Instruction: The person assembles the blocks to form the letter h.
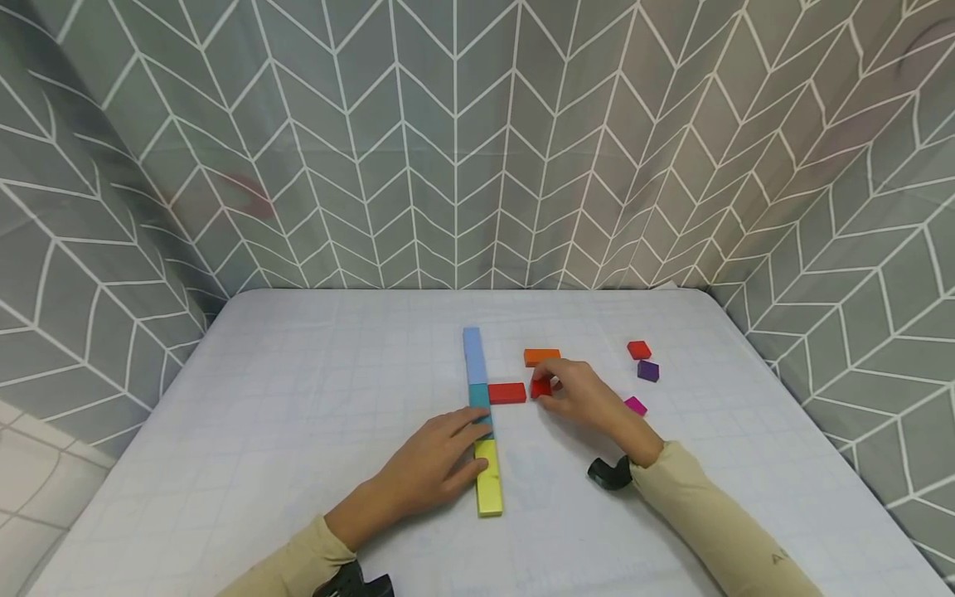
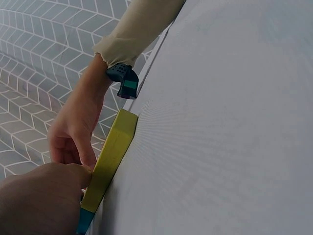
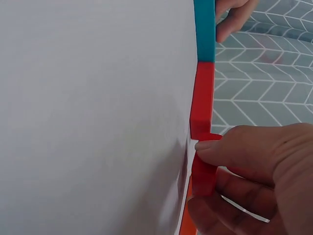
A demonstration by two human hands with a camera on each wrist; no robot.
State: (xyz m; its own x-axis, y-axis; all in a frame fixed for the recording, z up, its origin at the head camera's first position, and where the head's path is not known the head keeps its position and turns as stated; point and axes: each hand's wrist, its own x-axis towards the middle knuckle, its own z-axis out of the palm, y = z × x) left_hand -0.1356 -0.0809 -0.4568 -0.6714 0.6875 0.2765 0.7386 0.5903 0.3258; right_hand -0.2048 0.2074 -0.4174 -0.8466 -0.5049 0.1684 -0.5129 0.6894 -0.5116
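Between thumb and fingers, my right hand [image 1: 585,394] pinches a short red block [image 3: 204,171]. In the head view it is just right of a longer red block [image 1: 507,394], which juts sideways from a teal block [image 1: 478,395]. That teal piece belongs to an upright column, with a light blue block [image 1: 474,356] above and a yellow block [image 1: 488,493] at the near end. My left hand [image 1: 421,464] rests with extended fingers over the column where teal meets yellow, hiding part of both.
An orange block [image 1: 541,357] lies just beyond my right hand. Farther right are a small red block [image 1: 638,350], a purple block [image 1: 648,371] and a magenta block [image 1: 636,405], partly behind the right wrist. A patterned curtain [image 1: 455,149] surrounds the white table [image 1: 298,356].
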